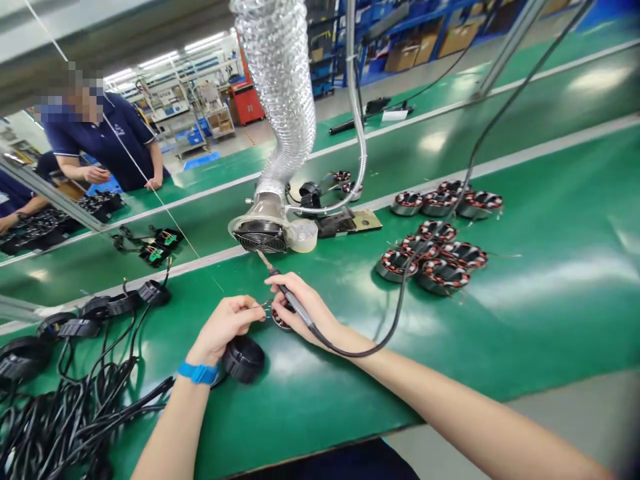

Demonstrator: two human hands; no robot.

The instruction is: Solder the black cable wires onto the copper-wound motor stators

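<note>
My right hand (303, 307) is wrapped round a soldering iron (296, 303), its tip pointing up and away toward the fume extractor's round grille. Under the right hand's fingers a small motor stator (281, 319) with copper windings shows only in part. Close to it, my left hand (230, 327) pinches thin wires (266, 310) between thumb and forefinger; a blue band circles that wrist. Beside the left hand, a black round housing (244, 360) with a cable rests on the green bench.
Several stators (443, 275) stand at the right. Black cables (65, 420) with round housings (125, 302) lie at the left. A fume extractor hood (257, 217) on a silver duct (283, 87) hangs ahead, by a tape roll (303, 235). A co-worker (117, 143) stands across the bench.
</note>
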